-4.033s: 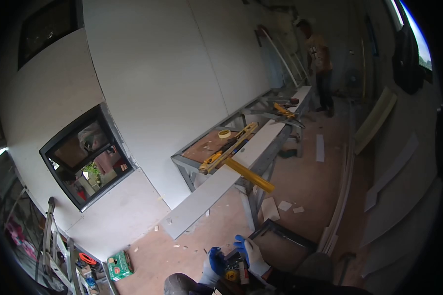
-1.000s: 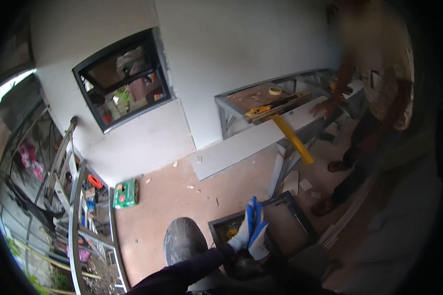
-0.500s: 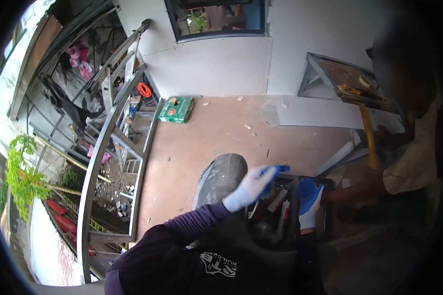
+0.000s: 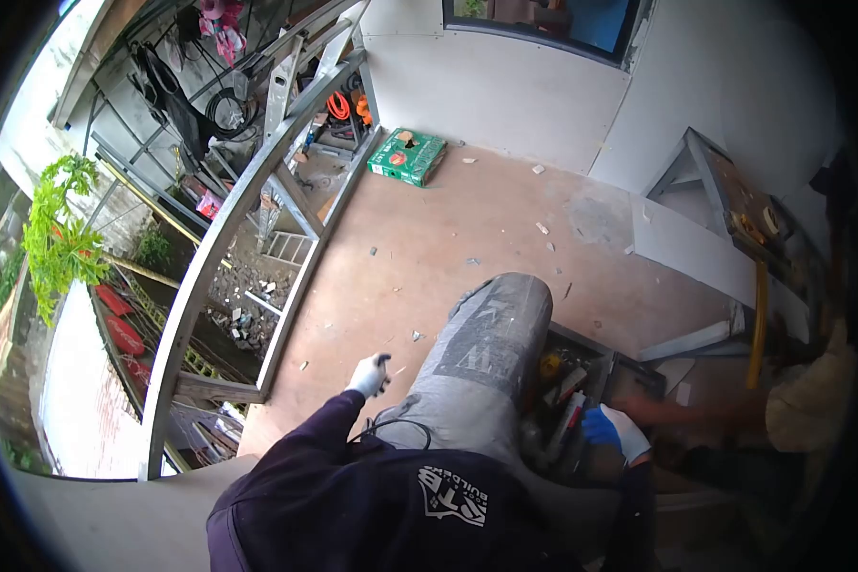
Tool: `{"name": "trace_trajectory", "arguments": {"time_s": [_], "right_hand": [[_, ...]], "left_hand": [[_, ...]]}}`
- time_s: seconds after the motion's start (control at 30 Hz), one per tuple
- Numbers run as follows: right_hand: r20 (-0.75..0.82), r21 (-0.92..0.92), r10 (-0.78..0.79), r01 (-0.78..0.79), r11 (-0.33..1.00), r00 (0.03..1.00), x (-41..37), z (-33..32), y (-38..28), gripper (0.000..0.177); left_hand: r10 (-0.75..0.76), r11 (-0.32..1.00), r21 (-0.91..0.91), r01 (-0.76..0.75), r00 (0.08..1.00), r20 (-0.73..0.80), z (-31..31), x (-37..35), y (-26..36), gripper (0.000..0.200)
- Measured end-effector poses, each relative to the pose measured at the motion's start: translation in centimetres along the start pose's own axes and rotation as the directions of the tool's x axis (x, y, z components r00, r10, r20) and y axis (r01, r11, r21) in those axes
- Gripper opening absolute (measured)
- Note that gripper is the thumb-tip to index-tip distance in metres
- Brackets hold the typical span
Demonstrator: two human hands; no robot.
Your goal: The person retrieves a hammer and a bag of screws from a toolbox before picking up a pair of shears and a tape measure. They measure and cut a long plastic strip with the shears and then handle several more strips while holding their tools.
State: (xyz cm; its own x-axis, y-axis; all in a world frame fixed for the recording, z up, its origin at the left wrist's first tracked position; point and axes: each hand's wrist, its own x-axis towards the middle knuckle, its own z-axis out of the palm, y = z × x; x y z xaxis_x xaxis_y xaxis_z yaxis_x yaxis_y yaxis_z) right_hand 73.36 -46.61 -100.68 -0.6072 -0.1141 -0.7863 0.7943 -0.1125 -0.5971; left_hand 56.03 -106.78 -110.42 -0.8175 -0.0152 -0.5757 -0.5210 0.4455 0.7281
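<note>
My left hand (image 4: 369,376), in a white glove with dark fingertips, is held above the floor left of my knee. Its fingers are curled, and what they hold, if anything, is too small to name. My right hand (image 4: 617,434), in a white and blue glove, is at the right side of an open toolbox (image 4: 593,367). Its fingers look bent together; anything in them is hidden. Beside it in the box lies a white and red tube (image 4: 566,419), among tools too dark to tell apart. My grey trouser knee (image 4: 496,334) covers part of the box.
A co-worker's arm (image 4: 705,412) reaches in from the right, close to my right hand. A yellow level-like bar (image 4: 758,324) leans by a metal trestle (image 4: 701,172) and a white board (image 4: 682,238). A green box (image 4: 406,157) lies by the metal frame (image 4: 210,257) along the left edge.
My left hand has moved left, away from over the toolbox, to beside my knee. My right hand stays by the box, turned and lower. The view has shifted left and down.
</note>
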Motion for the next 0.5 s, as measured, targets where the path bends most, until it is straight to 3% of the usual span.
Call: {"name": "trace_trajectory", "arguments": {"time_s": [0.03, 0.13, 0.23, 0.3, 0.33, 0.37, 0.4, 0.43, 0.5], "right_hand": [[-0.043, -0.028, 0.013, -0.014, 0.999, 0.999, -1.8, -0.1, -0.7, 0.05], [-0.142, -0.089, 0.025, -0.038, 0.995, 0.989, -3.7, -2.2, -1.9, 0.046], [-0.204, -0.108, -0.001, -0.021, 0.994, 0.979, -3.4, -4.3, -1.4, 0.043], [-0.24, -0.172, -0.007, -0.035, 0.985, 0.971, -3.0, -4.5, -1.7, 0.042], [-0.232, -0.174, -0.008, -0.033, 0.984, 0.973, -2.7, -4.3, -1.8, 0.04], [-0.213, -0.136, -0.03, 0.0, 0.991, 0.977, -2.7, -3.9, -1.8, 0.041], [-0.197, -0.1, -0.052, 0.033, 0.994, 0.979, -2.6, -3.6, -1.9, 0.042], [-0.183, -0.063, -0.076, 0.065, 0.996, 0.98, -2.7, -3.4, -1.9, 0.042], [-0.225, 0.033, -0.089, 0.099, 0.995, 0.97, -2.2, -3.6, -1.2, 0.043]], "left_hand": [[-0.004, 0.976, 0.219, 0.011, 0.999, -0.033, 0.0, -1.1, -2.7, 0.031], [0.128, 0.783, 0.62, -0.05, 0.988, -0.082, -1.2, -2.8, -6.4, 0.033], [0.196, 0.768, 0.625, -0.14, 0.98, -0.021, -5.4, 0.2, -7.3, 0.032], [0.286, 0.618, 0.771, -0.152, 0.958, -0.04, -11.5, 2.7, -6.2, 0.028], [0.348, 0.668, 0.732, -0.135, 0.926, -0.146, -16.0, 3.6, -4.4, 0.026], [0.53, 0.773, 0.583, -0.251, 0.76, -0.376, -20.3, 5.7, -4.7, 0.028], [0.51, 0.528, 0.848, 0.033, 0.787, -0.348, -23.9, 6.1, -3.6, 0.037], [0.489, 0.154, 0.947, 0.28, 0.812, -0.32, -27.5, 6.5, -2.5, 0.051], [0.492, 0.647, 0.742, 0.175, 0.648, -0.581, -33.2, 11.1, -4.7, 0.062]]}}
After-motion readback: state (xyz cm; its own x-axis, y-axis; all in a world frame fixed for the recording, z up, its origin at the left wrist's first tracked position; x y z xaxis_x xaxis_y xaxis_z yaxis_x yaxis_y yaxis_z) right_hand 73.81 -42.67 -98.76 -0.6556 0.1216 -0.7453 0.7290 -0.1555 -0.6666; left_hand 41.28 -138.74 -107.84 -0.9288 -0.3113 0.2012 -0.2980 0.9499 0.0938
